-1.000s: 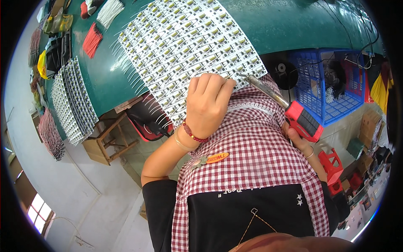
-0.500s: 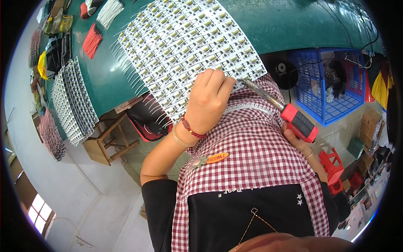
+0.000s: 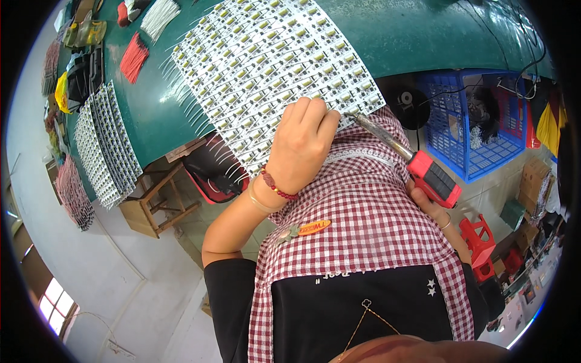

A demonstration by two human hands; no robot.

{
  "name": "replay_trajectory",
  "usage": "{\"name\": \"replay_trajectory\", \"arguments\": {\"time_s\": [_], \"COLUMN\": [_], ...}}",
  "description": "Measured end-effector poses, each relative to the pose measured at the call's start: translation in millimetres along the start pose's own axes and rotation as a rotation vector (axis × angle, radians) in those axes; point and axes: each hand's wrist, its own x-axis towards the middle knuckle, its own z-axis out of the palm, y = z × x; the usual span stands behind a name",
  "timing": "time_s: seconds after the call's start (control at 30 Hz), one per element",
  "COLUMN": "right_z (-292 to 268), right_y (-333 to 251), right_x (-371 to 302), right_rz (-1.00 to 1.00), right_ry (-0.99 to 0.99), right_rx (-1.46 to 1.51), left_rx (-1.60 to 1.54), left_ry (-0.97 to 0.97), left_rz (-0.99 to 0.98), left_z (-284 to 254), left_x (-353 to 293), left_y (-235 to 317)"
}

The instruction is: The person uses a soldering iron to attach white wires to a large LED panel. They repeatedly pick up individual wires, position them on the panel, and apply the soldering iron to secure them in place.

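Observation:
A large white panel of small circuit boards (image 3: 266,66) lies on the green table and overhangs its near edge, with rows of thin white wires sticking out to the left. Over the panel's near edge, my left hand (image 3: 304,140) is closed, fingertips pinched together at the boards; whatever they grip is hidden. My right hand (image 3: 425,202) is wrapped round the red and black handle of a soldering iron (image 3: 433,177). The iron's metal tip reaches the panel's near right corner, just right of my left fingertips. Whether the tip touches a board cannot be made out.
Bundles of red wires (image 3: 134,58) and white wires (image 3: 160,18) lie on the green table (image 3: 423,36). More wired panels (image 3: 106,148) hang over its left edge. A blue crate (image 3: 475,130) stands at the right, beside a black spool (image 3: 408,104). A wooden stool (image 3: 158,206) stands below left.
The soldering iron and my right hand have shifted very slightly to the right. My left hand keeps nearly the same place on the panel.

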Motion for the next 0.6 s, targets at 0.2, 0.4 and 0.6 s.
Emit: {"name": "replay_trajectory", "arguments": {"time_s": [0.2,0.4,0.6], "right_z": [-3.4,-2.0,-6.2], "right_y": [-3.4,-1.0,12.9], "right_x": [-0.2,-0.8,-3.5], "right_rz": [0.000,-0.023,-0.116], "right_ry": [-0.020,-0.005,0.013], "right_rx": [0.018,0.008,-0.125], "left_rx": [-0.019,-0.112,-0.098], "left_ry": [0.119,0.174,0.178], "left_rz": [0.000,-0.069,-0.099], "left_z": [-5.0,14.4,18.7], "left_x": [-0.3,-13.2,-13.6], "left_y": [5.3,12.0,17.2]}}
